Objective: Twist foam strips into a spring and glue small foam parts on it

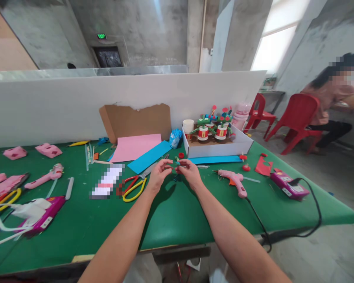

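Note:
In the head view my left hand [160,173] and my right hand [190,172] meet above the middle of the green table. Between their fingertips is a small green and blue paper piece [177,162], seemingly pleated like a spring; its exact shape is too small to make out. The thumb and fingers of each hand are pinched at it. Scissors [134,189] with yellow and red handles lie beside my left hand, blades partly behind it. Right of my right hand rests a pink hot glue gun [235,181], and a red round piece [181,155] sits just behind the fingers.
A white box [218,150] holds several paper-cup figures. Blue paper [150,156], pink paper [137,146] and a cardboard flap [138,120] lie or stand behind. Purple power strips [289,185] with cables flank both sides. A person [327,98] sits at far right.

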`<state>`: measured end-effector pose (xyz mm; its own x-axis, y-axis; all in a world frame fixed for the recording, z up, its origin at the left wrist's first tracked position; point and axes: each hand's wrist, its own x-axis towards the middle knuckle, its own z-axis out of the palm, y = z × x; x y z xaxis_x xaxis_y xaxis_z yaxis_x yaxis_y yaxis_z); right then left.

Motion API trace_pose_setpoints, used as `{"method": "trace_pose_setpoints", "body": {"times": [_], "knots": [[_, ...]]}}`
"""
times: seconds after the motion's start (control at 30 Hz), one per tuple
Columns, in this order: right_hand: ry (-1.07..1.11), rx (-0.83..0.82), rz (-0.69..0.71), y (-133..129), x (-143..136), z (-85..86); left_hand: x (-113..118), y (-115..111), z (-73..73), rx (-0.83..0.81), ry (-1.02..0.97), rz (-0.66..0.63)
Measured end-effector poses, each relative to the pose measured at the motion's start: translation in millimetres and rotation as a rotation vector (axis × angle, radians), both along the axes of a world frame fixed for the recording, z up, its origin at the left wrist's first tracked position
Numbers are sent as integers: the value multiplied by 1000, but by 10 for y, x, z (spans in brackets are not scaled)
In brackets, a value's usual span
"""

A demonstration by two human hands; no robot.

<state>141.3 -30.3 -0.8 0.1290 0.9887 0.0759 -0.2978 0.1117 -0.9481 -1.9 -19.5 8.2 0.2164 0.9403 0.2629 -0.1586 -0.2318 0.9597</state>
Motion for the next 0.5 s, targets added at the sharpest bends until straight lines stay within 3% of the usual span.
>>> {"method": "trace_pose_setpoints", "body": {"times": [0.27,0.5], "knots": [[-217,109,-24,-12,7,16,-21,76,-29,39,59,109],[-194,168,11,-37,-5,45,-40,92,-64,106,118,118]]}}
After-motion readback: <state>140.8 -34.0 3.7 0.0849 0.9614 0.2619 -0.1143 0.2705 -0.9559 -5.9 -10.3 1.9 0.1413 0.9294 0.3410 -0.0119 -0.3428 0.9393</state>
